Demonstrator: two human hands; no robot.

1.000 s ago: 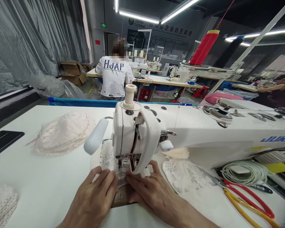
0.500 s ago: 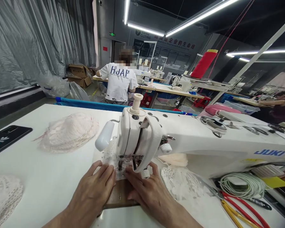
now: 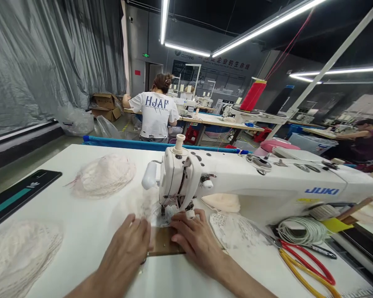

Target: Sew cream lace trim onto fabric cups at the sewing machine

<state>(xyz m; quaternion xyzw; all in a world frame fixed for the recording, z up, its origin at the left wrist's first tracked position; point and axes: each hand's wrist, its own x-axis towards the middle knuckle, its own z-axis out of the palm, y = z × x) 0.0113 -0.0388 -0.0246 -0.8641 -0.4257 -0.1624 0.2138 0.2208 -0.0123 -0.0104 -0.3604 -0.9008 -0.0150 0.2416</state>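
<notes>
My left hand (image 3: 127, 248) lies flat on the white table, its fingertips pressing a small white lace piece (image 3: 158, 216) at the needle of a white JUKI sewing machine (image 3: 251, 182). From the right, my right hand (image 3: 194, 238) presses the same lace just in front of the presser foot (image 3: 170, 207). A brown plate (image 3: 161, 245) shows between both hands. Neither hand grips anything; the fingers are spread on the fabric.
Piles of lace pieces sit at left (image 3: 104, 174), near left (image 3: 18, 252) and right of the needle (image 3: 236, 231). Red and yellow scissors (image 3: 304, 260), a coiled white cord (image 3: 298, 230) and a dark phone (image 3: 18, 193) lie on the table. A person in a white shirt (image 3: 157, 111) sits behind.
The camera has pulled back and tilted up, so the machine looks smaller. My hands have stayed at the needle while the lace has fed away from me under the foot.
</notes>
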